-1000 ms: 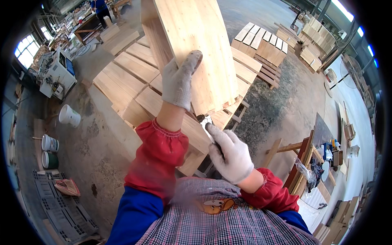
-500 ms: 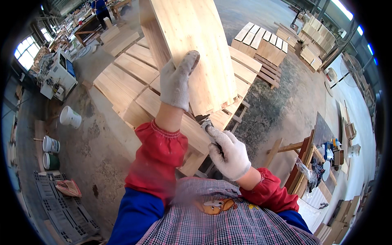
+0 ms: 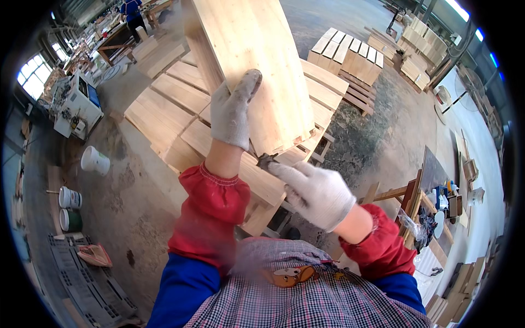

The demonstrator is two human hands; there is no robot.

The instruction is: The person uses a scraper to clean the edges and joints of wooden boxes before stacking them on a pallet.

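My gloved left hand (image 3: 231, 117) is closed on the left edge of a pale wooden panel (image 3: 265, 71), thumb lying across its face. The panel is raised at a tilt, with a side face showing along its left. Its lower end has a notched, uneven edge. At that end, my gloved right hand (image 3: 317, 194) grips a small dark-bladed hand tool (image 3: 267, 160), held at the panel's lower left corner. The fingers hide most of its handle. Beneath the panel lies a layer of pale wooden boards (image 3: 164, 117) on a pallet.
More board stacks (image 3: 347, 52) stand on a pallet at the far right. A workbench (image 3: 432, 169) with supplies is to the right. White buckets (image 3: 95, 160), a grey plastic pallet (image 3: 90, 279) and a white machine (image 3: 79, 104) are on the left. A person (image 3: 132, 16) stands far off.
My right hand has shifted slightly right and turned, with the tool's dark end now farther left at the panel's corner. The left hand and panel have moved slightly left.
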